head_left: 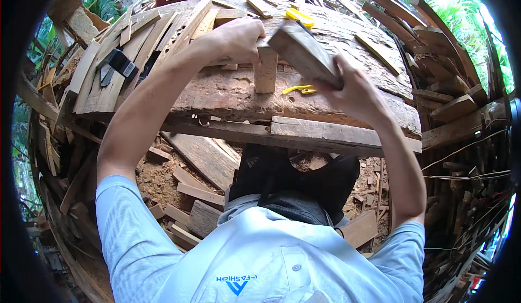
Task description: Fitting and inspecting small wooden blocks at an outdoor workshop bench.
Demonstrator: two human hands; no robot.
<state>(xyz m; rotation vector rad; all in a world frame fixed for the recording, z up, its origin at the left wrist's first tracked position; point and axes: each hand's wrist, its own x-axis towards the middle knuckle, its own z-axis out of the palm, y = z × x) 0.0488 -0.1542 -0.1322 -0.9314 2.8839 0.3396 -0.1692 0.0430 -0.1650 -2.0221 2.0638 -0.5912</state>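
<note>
My left hand (244, 36) is closed at the upper end of a short wooden piece (266, 75). That piece stands roughly upright on a thick, worn timber workbench (217, 94), and my fingers hide part of its top. To its right, my right hand (355, 88) grips one end of a heavy wooden block (304, 50), raised and tilted above the bench. The block looks slightly blurred. Beneath it, a small yellow object (298, 89) lies partly covered near my right fingers. Behind the block rests a yellow looped handle (299, 17).
Wooden strips (146, 45) lie side by side at the bench's left, with a black device (122, 64) on them. A loose stick (378, 54) lies at the right. Stacked planks (445, 58) rise beyond it. Offcuts (201, 194) and sawdust cover the ground below.
</note>
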